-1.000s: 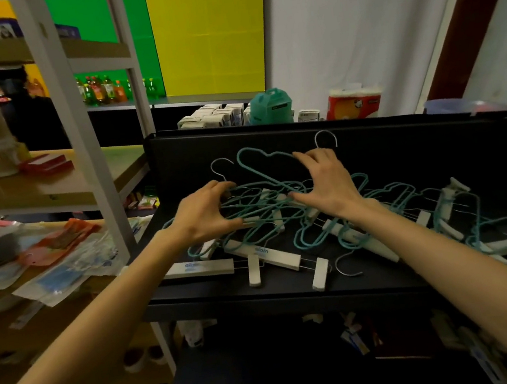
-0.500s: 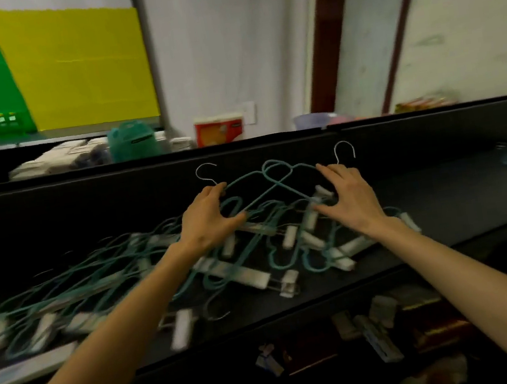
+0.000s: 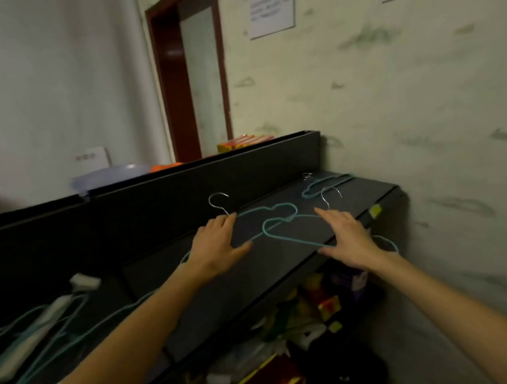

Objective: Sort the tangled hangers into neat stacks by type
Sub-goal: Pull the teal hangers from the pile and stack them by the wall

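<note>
Carried rightward since half a second ago: two teal wire hangers (image 3: 285, 220), lifted clear of the tangle (image 3: 31, 333) and now over the bare right end of the black shelf (image 3: 257, 276). Held crossed over one another, loops interlocked near the middle, metal hooks pointing up toward the shelf's back panel (image 3: 149, 200).

Left hand (image 3: 217, 245) gripping one hanger near its hook, fingers laid along the wire and thumb spread below. Right hand (image 3: 346, 237) holding the other hanger, thumb under the wire, fingers extended toward its hook; how firm the pinch is, cannot tell through the blur.

Probably best done by uncrossing the pair first, turning both hooks the same way, then lowering them flat. Sensible target: on or just beside the teal hanger already lying (image 3: 326, 183) at the far right corner, near the wall (image 3: 428, 102), shoulders aligned to start a neat stack.

Open room between the hands and that hanger. Front edge of the shelf close under the right wrist, so some risk of a shoulder slipping off into the clutter (image 3: 286, 366) below. Clip hangers remaining in the tangle at left, well apart.
</note>
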### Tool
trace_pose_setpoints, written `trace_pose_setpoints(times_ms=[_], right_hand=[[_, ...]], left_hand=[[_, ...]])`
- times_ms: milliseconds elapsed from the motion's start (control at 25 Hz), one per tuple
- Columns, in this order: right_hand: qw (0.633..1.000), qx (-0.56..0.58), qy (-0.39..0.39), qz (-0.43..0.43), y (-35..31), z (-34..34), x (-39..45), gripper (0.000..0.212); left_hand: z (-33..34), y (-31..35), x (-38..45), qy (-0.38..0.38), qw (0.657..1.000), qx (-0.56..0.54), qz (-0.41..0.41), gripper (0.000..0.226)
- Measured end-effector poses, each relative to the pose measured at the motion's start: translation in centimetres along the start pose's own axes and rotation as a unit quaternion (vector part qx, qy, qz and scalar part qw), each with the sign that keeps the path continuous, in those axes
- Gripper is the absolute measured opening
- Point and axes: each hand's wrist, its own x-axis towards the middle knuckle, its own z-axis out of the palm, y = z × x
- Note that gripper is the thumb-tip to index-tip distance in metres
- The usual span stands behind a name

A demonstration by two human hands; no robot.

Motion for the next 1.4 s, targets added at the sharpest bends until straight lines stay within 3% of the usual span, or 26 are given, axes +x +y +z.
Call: trace_pose_setpoints(times_ms=[200, 480, 720, 1000, 1080, 1280, 1400], right_hand=[[0.998, -0.057, 0.005, 0.014, 12.9, -1.0, 6.5, 0.096], [0.978, -0.180, -0.018, -0.102, 27.6, -1.2, 22.0, 0.086], [0.979, -0.138, -0.046, -0.140, 36.4, -1.7, 31.7, 0.078], [0.964, -0.016, -0.114, -0.238, 38.0, 1.9, 41.0, 0.075], [0.955, 0.033, -0.136, -0.262, 37.9, 3.0, 42.4, 0.075], [0.926, 0.068, -0.164, -0.335, 35.6, 5.0, 42.5, 0.077], [0.911, 0.034, -0.184, -0.367, 32.9, 6.2, 41.8, 0.097]], left_hand=[[6.9, 6.9, 12.6, -0.033, 0.999, -0.027, 0.028, 0.088], [18.0, 12.1, 30.5, -0.081, 0.994, -0.070, 0.019, 0.085], [23.3, 16.8, 39.9, -0.118, 0.989, -0.090, 0.012, 0.086], [26.1, 16.7, 41.8, -0.116, 0.975, -0.073, -0.175, 0.126], [25.4, 16.4, 41.3, -0.129, 0.962, -0.122, -0.209, 0.134], [22.8, 14.9, 38.7, -0.097, 0.942, -0.196, -0.256, 0.142], [21.7, 15.0, 38.0, -0.119, 0.946, -0.154, -0.260, 0.130]])
